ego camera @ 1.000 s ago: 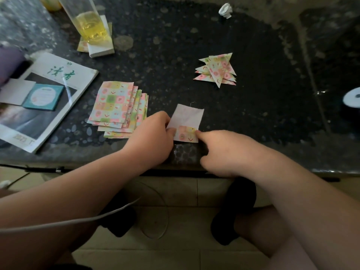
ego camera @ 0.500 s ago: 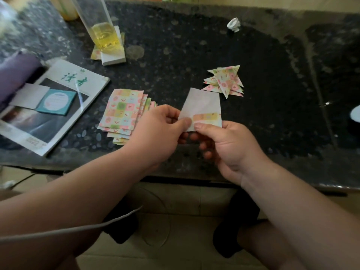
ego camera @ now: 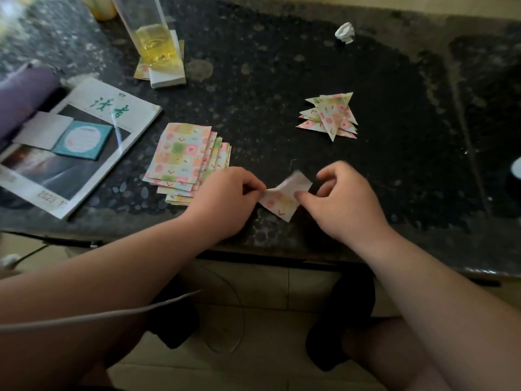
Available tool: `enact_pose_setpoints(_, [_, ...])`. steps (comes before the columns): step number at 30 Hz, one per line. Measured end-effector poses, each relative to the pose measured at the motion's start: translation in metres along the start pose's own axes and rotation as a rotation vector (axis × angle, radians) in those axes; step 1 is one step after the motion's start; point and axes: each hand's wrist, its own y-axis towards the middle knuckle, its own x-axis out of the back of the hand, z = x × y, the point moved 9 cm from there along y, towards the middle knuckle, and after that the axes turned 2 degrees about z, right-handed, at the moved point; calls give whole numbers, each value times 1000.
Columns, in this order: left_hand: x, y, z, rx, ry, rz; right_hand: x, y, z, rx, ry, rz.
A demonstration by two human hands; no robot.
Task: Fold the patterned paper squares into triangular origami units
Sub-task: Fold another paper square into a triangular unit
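Left hand [ego camera: 225, 198] is pinching the left end of a part-folded paper [ego camera: 277, 203]. Right hand [ego camera: 344, 204] is pinching its right side, fingers curled. Paper is sitting near the table's [ego camera: 282, 80] front edge, right of the stack [ego camera: 183, 159]. Triangles [ego camera: 331, 115] are lying farther back.

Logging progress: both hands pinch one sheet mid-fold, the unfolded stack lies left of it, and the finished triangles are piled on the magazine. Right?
Not quite. The head view shows the finished triangles piled on the dark tabletop, right of the magazine. Otherwise yes: left hand and right hand pinch one sheet, the unfolded stack to its left.
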Motion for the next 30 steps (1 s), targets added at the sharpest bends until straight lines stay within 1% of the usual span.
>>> enact_pose_setpoints(2, [-6, 2, -1, -72, 95, 21, 1, 4, 5, 161, -141, -19])
enact_pose_setpoints(5, [-9, 4, -5, -159, 161, -1, -15, -1, 18, 414, -149, 47])
enact_pose_setpoints(7, [-9, 4, -5, -217, 208, -39, -24, -7, 25, 524, -138, 60])
enact_pose_setpoints(9, [-6, 2, -8, -281, 264, -96, -27, -9, 29, 577, -158, 36])
enact_pose_setpoints(11, [-5, -1, -13, -339, 307, -132, -24, -8, 29, 601, -180, -9])
enact_pose_setpoints(13, [-6, -4, -17, -378, 320, -128, -20, -8, 30, 633, -189, -52])
enact_pose_setpoints(15, [-10, -6, -19, -425, 338, -110, -20, -11, 29, 664, -207, -57])
enact_pose_setpoints(17, [-15, -10, -19, -465, 368, -93, -22, -14, 29, 673, -228, -39])
enact_pose_setpoints(20, [-21, -13, -16, -480, 377, -63, -25, -14, 27, 660, -263, 10])
enact_pose_setpoints(23, [-22, -18, -14, -513, 427, -79, -29, -14, 27, 621, -301, 95])
enact_pose_setpoints(25, [-26, -23, -15, -530, 484, -74, -28, -15, 27, 586, -312, 122])
enact_pose_setpoints(30, [-44, -37, -15, -494, 599, 49, -31, -17, 28, 548, -378, 152])
